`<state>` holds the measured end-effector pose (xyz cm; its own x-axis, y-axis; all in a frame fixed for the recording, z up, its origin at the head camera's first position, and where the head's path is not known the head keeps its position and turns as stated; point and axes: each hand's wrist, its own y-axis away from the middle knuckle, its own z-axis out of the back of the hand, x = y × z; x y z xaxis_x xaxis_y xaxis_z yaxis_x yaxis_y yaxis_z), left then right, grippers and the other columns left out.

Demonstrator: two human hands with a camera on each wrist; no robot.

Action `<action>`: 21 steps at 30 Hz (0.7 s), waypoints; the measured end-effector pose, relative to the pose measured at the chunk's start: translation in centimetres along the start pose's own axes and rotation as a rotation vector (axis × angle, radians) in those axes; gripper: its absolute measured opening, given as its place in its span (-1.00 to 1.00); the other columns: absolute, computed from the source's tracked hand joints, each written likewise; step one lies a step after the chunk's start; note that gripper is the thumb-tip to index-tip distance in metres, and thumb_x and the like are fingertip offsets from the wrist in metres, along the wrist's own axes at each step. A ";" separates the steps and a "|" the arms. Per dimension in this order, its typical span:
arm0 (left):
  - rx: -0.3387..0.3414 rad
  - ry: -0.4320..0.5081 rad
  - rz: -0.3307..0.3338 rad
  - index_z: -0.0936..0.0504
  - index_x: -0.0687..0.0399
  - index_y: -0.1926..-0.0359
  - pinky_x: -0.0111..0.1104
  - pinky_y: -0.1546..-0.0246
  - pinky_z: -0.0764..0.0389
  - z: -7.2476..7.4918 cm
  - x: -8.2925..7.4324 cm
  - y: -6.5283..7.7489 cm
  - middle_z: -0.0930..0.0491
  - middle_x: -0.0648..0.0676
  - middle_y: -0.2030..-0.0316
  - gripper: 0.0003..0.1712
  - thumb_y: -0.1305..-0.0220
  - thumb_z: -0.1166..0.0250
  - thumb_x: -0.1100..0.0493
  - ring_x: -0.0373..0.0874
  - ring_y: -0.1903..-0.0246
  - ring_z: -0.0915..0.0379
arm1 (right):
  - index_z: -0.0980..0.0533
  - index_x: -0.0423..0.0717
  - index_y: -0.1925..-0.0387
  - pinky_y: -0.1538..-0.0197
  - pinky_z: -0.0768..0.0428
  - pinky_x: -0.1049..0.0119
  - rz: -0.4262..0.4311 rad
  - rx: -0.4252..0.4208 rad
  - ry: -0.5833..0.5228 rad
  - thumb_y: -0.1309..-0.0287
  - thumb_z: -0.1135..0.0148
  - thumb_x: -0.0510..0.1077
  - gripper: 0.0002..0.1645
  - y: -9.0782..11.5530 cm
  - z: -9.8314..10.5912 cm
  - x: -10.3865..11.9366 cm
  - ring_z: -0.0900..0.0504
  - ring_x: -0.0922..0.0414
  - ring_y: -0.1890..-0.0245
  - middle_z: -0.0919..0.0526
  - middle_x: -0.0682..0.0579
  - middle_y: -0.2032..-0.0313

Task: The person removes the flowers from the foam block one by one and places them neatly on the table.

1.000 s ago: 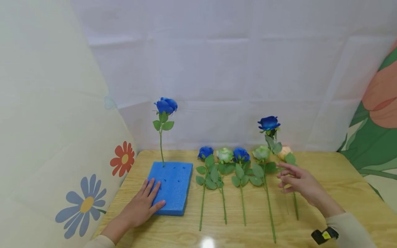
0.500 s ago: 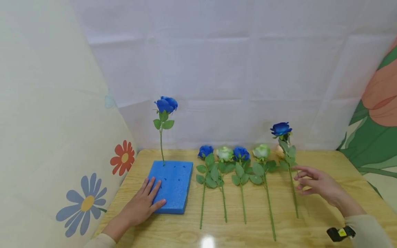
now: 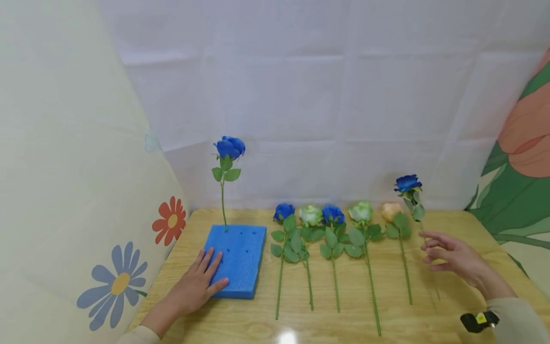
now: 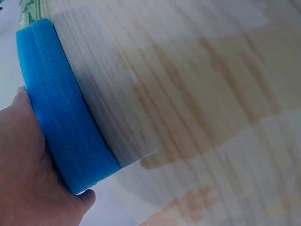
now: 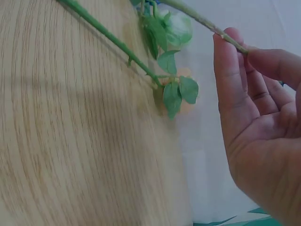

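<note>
My left hand (image 3: 195,284) rests flat, fingers spread, on the left part of a blue foam block (image 3: 242,267). In the left wrist view the foam block (image 4: 70,113) shows its side, with the hand (image 4: 28,160) against it. One blue rose (image 3: 229,148) stands upright in the block's back edge; small holes dot the top. My right hand (image 3: 451,258) pinches the stem of another blue rose (image 3: 408,183) between thumb and fingers, holding it upright at the table's right side. The right wrist view shows that stem (image 5: 202,20) at the fingertips of the hand (image 5: 263,113).
Between block and right hand several roses lie in a row on the wooden table (image 3: 326,329): blue (image 3: 284,211), green-white (image 3: 310,216), blue (image 3: 333,214), green-white (image 3: 361,211) and peach (image 3: 391,210). A white cloth (image 3: 275,95) hangs behind; a flowered panel (image 3: 107,191) borders the left.
My right hand has moved right with the held blue rose, past the peach rose, which now shows fully. The left hand has stayed on the foam block.
</note>
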<state>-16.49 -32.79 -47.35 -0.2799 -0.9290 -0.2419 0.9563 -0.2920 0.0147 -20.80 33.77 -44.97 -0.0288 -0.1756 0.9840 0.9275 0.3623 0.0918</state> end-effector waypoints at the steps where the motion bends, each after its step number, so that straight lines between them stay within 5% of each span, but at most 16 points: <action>1: 0.000 0.001 -0.001 -0.13 0.24 -0.55 0.28 -0.43 -0.05 -0.1 0.0 0.0 0.04 0.38 -0.56 -0.04 -0.47 -0.01 -0.36 0.44 -0.52 0.27 | -0.44 0.46 -0.23 0.14 -0.75 0.17 -0.007 -0.009 0.000 -0.54 0.00 -0.22 -0.51 0.0 0.1 -0.1 -0.71 0.12 0.14 -0.56 0.10 0.04; 9: -0.016 -0.008 -0.001 -0.12 0.23 -0.56 0.28 -0.43 -0.05 -0.2 0.1 -0.1 0.04 0.37 -0.56 -0.04 -0.46 -0.02 -0.36 0.43 -0.52 0.26 | -0.38 0.07 -0.38 0.13 -0.74 0.18 -0.048 -0.075 0.059 -0.50 -0.07 -0.22 -0.52 -0.1 0.5 -0.6 -0.70 0.12 0.16 -0.54 -0.03 0.02; 15: -0.016 0.007 -0.009 -0.13 0.25 -0.55 0.29 -0.42 -0.04 -0.1 0.0 0.0 0.04 0.39 -0.55 -0.05 -0.46 -0.05 -0.34 0.44 -0.52 0.25 | -0.13 -0.38 -0.48 0.09 -0.74 0.14 -0.111 -0.097 0.098 -0.48 -0.11 -0.19 -0.30 -0.2 0.7 -1.1 -0.71 0.12 0.15 -0.54 -0.07 -0.02; 21: -0.031 0.019 -0.021 -0.14 0.26 -0.55 0.30 -0.42 -0.05 -0.2 0.0 0.0 0.03 0.40 -0.55 -0.05 -0.46 -0.08 -0.32 0.45 -0.52 0.25 | -0.11 -0.46 -0.45 0.12 -0.74 0.17 -0.147 -0.111 0.081 -0.48 -0.10 -0.26 -0.32 -0.2 1.0 -2.0 -0.73 0.17 0.16 -0.58 0.01 0.04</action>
<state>-16.45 -32.79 -47.51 -0.2983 -0.9182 -0.2605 0.9526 -0.3036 -0.0204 -21.30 34.98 -46.80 -0.1407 -0.2938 0.9454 0.9512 0.2247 0.2114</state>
